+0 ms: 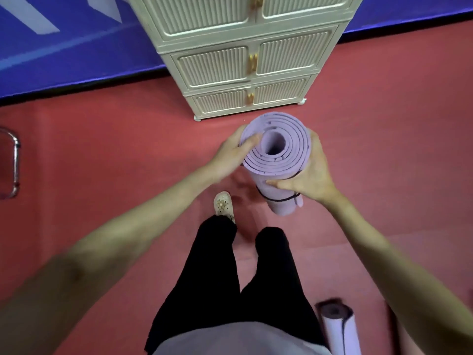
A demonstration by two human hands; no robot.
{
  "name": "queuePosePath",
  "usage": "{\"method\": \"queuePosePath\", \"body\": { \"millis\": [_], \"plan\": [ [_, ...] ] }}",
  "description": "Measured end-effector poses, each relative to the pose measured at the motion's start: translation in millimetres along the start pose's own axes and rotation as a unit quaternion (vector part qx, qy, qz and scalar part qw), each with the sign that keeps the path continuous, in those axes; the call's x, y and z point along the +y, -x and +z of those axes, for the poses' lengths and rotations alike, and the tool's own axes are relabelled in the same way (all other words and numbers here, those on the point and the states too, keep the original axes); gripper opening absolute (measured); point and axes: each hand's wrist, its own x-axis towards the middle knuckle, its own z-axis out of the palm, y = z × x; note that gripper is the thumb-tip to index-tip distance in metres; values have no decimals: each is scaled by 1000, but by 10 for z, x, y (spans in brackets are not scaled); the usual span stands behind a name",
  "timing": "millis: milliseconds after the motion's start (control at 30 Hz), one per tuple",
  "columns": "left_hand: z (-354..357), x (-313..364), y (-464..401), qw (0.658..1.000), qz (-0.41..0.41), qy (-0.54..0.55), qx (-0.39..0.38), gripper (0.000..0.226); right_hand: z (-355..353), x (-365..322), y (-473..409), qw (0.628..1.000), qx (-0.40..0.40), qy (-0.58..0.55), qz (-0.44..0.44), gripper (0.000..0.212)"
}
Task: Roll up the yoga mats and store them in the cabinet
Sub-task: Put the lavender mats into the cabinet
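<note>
We read no lettering anywhere. Our left hand (231, 152) curls round the left rim of the rolled lilac foam yoga mat (277, 160), thumb on its spiral end. Our right hand (308, 175) clasps the right side, thumb across the front above a black elastic strap (279, 199). We hold the roll upright before the cream ribbed-door plastic cabinet (245, 55), doors closed.

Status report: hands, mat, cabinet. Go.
Both hands, left and right, grip rolled purple mat. Cabinet doors shut. Second rolled mat on floor.
</note>
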Motion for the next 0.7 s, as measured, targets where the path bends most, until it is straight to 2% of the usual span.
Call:
{"method": "queuePosePath", "body": {
  "millis": [67, 167, 300, 467, 633, 700],
  "plan": [
    [-85, -192, -391, 999, -28, 20, -6, 23, 122, 204, -368, 999, -7, 37, 27, 92],
    [-109, -501, -966, 996, -68, 54, -1, 19, 253, 645, -820, 993, -37, 79, 84, 102],
    [-7, -1011, -1662, 980, -158, 118, -29, 13, 399, 1381, -1240, 987, -30, 96, 122, 95],
    [180, -1968, -2639, 964, -223, 136, -46, 32, 793, 2789, -1760, 964, -82, 163, 191, 114],
    [290, -2914, -3544, 963, -233, 130, -46, 47, 1211, 3851, -2221, 954, -61, 188, 224, 118],
    [215, -3171, -3886, 968, -215, 119, -39, 41, 1361, 4138, -2511, 953, -51, 199, 222, 121]
  ]
}}
